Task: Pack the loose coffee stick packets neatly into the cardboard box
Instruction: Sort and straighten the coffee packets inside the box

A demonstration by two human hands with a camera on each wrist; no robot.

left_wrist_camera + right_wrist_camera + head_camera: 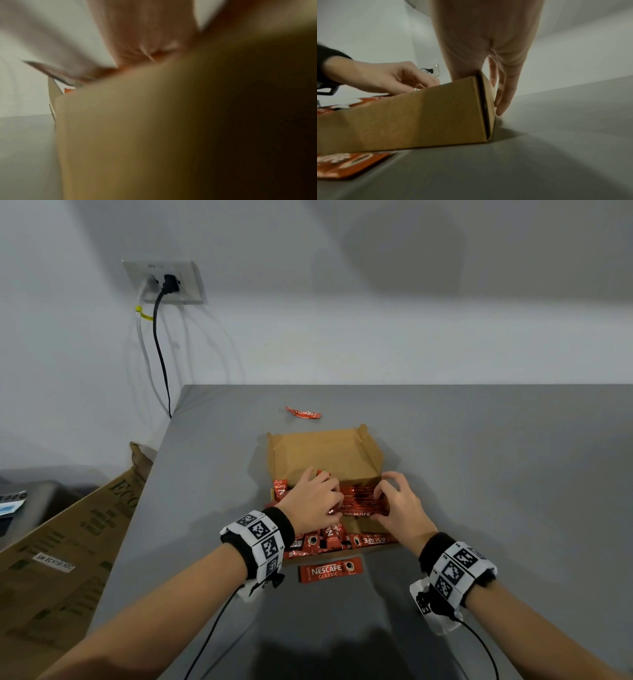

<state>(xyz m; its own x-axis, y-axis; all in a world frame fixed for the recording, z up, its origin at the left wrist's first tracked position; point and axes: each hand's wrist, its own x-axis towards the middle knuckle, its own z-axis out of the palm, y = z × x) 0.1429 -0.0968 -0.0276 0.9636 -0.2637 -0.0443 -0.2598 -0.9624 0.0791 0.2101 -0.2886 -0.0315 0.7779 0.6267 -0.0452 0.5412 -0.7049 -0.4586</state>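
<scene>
An open cardboard box [322,453] stands mid-table with its lid upright at the back; its side wall [402,119] fills the right wrist view. A bundle of red coffee stick packets [359,503] lies across the inside. My left hand [318,498] curls round the bundle's left end and my right hand [394,501] round its right end. Two fingers [503,97] of the right hand hang down outside the box's right wall. More packets [342,541] drape over the front rim. One loose packet [330,569] lies in front of the box, another [303,412] behind it. The left wrist view is blurred.
The grey table [479,474] ends at a left edge close to a large printed carton [68,542] leaning beside it. A wall socket [164,282] with a black and a white cable hangs at the back left.
</scene>
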